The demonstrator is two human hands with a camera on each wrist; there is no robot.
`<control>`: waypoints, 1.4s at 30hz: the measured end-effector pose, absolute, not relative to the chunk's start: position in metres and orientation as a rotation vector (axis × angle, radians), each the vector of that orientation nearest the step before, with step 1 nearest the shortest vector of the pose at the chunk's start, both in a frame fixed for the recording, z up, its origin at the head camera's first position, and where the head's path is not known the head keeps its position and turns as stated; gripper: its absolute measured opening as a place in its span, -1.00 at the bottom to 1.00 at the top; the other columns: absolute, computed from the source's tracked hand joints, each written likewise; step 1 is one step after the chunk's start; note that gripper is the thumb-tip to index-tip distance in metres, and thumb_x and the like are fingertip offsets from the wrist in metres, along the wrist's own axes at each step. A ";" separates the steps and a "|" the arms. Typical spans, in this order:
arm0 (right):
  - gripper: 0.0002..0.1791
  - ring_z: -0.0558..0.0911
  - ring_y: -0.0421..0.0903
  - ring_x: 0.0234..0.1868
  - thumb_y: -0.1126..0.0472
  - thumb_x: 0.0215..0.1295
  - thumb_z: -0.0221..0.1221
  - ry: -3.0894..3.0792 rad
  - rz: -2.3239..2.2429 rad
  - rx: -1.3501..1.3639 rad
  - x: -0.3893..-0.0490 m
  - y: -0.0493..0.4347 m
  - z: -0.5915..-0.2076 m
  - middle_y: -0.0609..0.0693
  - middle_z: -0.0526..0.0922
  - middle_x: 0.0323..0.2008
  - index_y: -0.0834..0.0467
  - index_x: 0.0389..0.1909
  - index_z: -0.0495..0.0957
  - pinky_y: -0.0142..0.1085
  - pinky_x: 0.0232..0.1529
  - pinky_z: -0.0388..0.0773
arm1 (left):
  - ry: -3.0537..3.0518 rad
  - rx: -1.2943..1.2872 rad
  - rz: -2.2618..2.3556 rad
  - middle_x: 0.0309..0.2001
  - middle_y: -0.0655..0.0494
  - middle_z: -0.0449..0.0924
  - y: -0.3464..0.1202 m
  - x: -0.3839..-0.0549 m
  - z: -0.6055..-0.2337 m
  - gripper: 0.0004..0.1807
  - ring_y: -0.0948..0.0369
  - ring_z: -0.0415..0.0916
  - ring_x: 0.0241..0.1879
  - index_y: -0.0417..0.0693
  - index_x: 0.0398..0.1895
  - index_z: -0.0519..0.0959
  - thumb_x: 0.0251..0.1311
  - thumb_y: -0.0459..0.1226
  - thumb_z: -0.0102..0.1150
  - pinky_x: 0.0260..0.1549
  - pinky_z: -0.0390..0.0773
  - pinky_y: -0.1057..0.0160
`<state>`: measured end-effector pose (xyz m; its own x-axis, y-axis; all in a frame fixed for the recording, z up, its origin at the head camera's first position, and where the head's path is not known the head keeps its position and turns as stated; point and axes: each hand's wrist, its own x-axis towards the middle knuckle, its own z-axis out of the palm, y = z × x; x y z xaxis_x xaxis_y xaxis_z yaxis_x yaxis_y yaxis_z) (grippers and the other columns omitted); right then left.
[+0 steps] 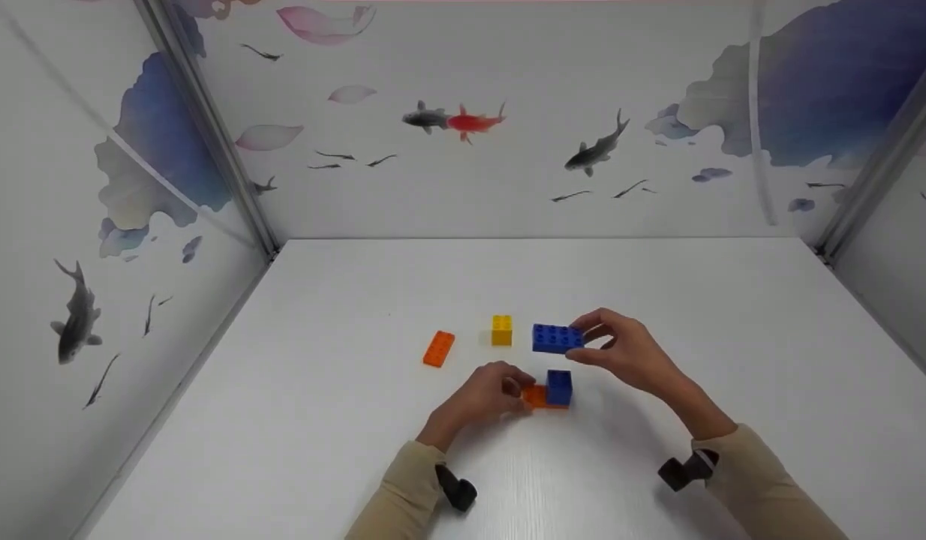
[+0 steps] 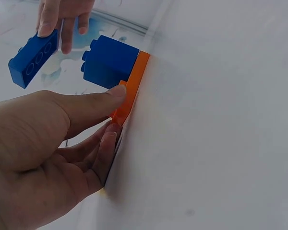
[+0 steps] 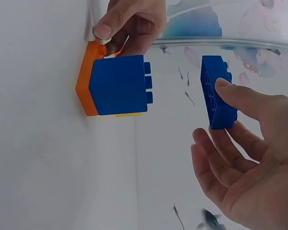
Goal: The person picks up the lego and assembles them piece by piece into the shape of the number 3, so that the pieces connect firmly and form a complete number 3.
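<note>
My left hand (image 1: 493, 391) pinches the left end of a flat orange brick (image 1: 536, 396) lying on the table. A tall blue brick (image 1: 559, 387) stands upright on that orange brick's right end, studs facing up. Held by one end between thumb and fingers, a wide blue brick (image 1: 557, 338) is in my right hand (image 1: 620, 349). It hangs above and beyond the tall one, apart from it. In the right wrist view the hollow underside of the wide blue brick (image 3: 218, 92) faces the studs of the tall blue brick (image 3: 119, 85).
A yellow brick (image 1: 501, 330) stands on the white table (image 1: 343, 300) behind the orange base. Farther left lies a second flat orange brick (image 1: 438, 349). Panels printed with fish (image 1: 474, 121) wall in the back and sides.
</note>
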<state>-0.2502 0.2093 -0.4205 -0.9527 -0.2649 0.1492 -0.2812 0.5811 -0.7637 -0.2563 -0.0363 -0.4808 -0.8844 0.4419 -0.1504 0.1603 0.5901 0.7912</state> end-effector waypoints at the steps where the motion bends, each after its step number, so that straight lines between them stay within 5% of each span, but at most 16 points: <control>1: -0.53 0.64 0.04 0.06 0.06 0.21 0.40 -2.774 1.353 0.474 -0.249 0.208 -0.421 0.07 0.66 0.01 0.12 0.09 0.54 -0.17 0.07 0.63 | 2.489 0.484 1.193 0.00 0.16 0.66 -0.036 -0.257 -0.481 -0.64 0.22 0.53 -0.07 0.02 0.08 0.66 0.19 -0.29 0.39 0.11 0.60 0.17; 42: -0.61 0.68 0.01 0.04 0.14 0.19 0.41 -2.855 1.417 0.495 -0.238 0.197 -0.454 0.02 0.71 -0.04 0.10 0.00 0.55 -0.02 0.15 0.63 | 2.525 0.414 1.160 -0.09 0.08 0.63 -0.031 -0.256 -0.477 -0.70 0.19 0.55 -0.12 -0.12 0.02 0.66 0.21 -0.35 0.36 0.12 0.62 0.13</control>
<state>-0.2381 0.1974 -0.4540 -0.9494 -0.3082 0.0602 -0.2343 0.5676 -0.7893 -0.2562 -0.0312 -0.4773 -0.9032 0.3920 -0.1747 0.1228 0.6260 0.7701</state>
